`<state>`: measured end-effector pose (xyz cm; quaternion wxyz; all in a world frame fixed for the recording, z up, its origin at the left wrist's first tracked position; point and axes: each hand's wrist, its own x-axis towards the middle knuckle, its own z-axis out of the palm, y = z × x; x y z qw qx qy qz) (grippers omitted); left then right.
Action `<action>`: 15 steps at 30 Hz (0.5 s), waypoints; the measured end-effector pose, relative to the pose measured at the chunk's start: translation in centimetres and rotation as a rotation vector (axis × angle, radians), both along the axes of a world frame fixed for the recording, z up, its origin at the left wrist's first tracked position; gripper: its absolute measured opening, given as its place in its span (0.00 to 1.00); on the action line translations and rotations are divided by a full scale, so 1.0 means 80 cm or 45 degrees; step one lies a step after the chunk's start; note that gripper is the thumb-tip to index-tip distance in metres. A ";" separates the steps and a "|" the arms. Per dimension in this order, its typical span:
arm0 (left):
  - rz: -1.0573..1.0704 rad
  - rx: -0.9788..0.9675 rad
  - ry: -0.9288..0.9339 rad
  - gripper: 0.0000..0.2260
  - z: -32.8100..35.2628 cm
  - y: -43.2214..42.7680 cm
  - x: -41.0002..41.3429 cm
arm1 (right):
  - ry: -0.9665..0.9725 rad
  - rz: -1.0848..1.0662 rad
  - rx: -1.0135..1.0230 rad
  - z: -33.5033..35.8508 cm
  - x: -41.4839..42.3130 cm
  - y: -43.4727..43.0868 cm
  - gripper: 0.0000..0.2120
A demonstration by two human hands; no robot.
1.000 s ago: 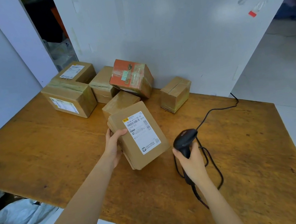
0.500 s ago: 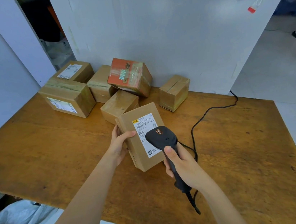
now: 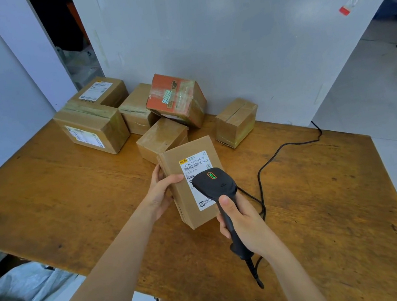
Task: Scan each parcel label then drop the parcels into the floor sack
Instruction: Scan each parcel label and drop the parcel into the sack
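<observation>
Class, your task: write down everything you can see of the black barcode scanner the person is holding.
The barcode scanner is black and looks like matte plastic. It has a broad rounded head, with a small orange-ringed mark glowing green on top, and a slim handle. The right hand grips the handle. The head hangs over the lower part of the parcel's white label; contact cannot be told. A ribbed sleeve below leads into a black cable trailing across the wooden table.

Soft indoor light, bluish cast on the wall [image 3: 241,43], weak shadows beneath the boxes [image 3: 163,139], dark doorway [image 3: 60,29] upper left, mild sheen on the table [image 3: 324,197], wide-angle bending at edges, slightly soft detail
</observation>
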<state>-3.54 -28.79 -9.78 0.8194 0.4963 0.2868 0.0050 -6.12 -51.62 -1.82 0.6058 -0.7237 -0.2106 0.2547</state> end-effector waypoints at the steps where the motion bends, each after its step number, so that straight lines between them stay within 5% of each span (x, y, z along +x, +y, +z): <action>1: 0.000 0.000 0.002 0.46 0.000 0.000 0.000 | -0.001 -0.003 0.003 0.000 0.000 0.000 0.29; 8: 0.016 -0.002 -0.001 0.50 -0.001 0.002 -0.001 | 0.012 -0.118 0.011 -0.014 0.002 -0.002 0.23; 15: 0.151 0.016 0.040 0.52 0.005 0.022 -0.021 | -0.171 -0.580 -0.598 -0.096 0.042 -0.016 0.17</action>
